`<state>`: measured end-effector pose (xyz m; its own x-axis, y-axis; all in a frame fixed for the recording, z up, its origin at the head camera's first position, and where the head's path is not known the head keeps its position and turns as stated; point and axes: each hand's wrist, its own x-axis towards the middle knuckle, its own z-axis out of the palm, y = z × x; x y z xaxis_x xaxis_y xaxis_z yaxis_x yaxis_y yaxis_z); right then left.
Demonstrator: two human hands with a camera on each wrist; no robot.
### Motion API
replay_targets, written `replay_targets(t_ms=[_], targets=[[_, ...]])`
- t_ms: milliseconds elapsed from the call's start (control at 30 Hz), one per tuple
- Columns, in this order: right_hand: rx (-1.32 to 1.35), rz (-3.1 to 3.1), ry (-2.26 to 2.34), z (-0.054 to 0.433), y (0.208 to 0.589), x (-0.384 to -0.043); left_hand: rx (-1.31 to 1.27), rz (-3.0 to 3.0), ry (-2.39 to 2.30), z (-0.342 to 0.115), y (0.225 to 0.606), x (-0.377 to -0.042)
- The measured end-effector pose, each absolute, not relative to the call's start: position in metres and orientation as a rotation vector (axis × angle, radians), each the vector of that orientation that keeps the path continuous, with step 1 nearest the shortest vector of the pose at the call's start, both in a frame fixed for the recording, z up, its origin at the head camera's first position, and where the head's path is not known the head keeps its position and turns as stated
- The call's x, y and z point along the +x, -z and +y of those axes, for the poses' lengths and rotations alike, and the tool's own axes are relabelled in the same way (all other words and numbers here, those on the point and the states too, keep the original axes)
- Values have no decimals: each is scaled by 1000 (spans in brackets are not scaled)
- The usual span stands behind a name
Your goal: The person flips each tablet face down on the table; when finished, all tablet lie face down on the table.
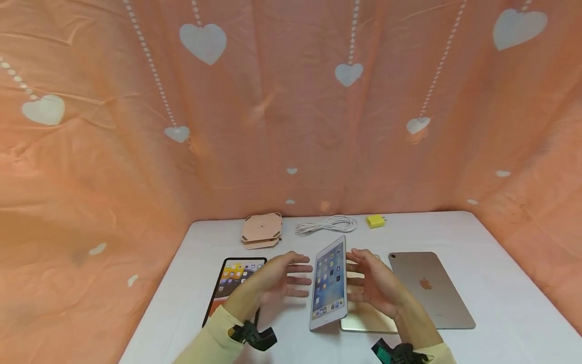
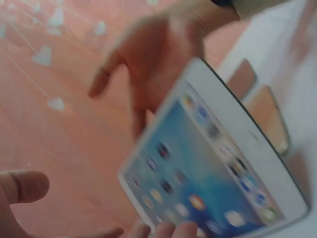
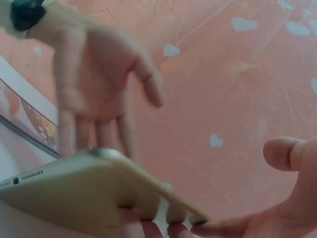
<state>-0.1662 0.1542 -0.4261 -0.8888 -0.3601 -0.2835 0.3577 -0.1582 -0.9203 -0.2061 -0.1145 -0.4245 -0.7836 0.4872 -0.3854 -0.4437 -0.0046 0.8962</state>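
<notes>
A white-framed tablet (image 1: 328, 283) stands tilted on edge between both hands, its lit screen of app icons turned toward the left hand. The left hand (image 1: 277, 275) is on the screen side, fingers straight; its fingertips (image 2: 168, 231) overlap the screen's edge in the left wrist view. On the other side, the right hand (image 1: 375, 283) has its thumb raised and fingers extended behind the tablet. In the right wrist view, those fingers (image 3: 176, 230) lie against the gold back (image 3: 84, 193). Neither hand has its fingers curled around the tablet.
A dark-framed tablet (image 1: 223, 290) lies lit at left. A gold tablet (image 1: 364, 321) lies under the right hand, with a larger grey tablet (image 1: 436, 298) beside it. Along the back are a pink folded stand (image 1: 261, 227), a coiled white cable (image 1: 327, 225) and a yellow charger (image 1: 375, 221).
</notes>
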Motion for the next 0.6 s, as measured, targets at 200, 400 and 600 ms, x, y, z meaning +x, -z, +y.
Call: replay_targets(t_ms=[200, 400, 600], targets=[[19, 1700, 2104, 142, 417, -168, 212, 1512, -1871, -117, 388, -210], [23, 1721, 2131, 127, 410, -170, 231, 1465, -1836, -112, 368, -221], [-11, 1729, 2134, 109, 403, -171, 209, 1493, -1804, -110, 361, -224]])
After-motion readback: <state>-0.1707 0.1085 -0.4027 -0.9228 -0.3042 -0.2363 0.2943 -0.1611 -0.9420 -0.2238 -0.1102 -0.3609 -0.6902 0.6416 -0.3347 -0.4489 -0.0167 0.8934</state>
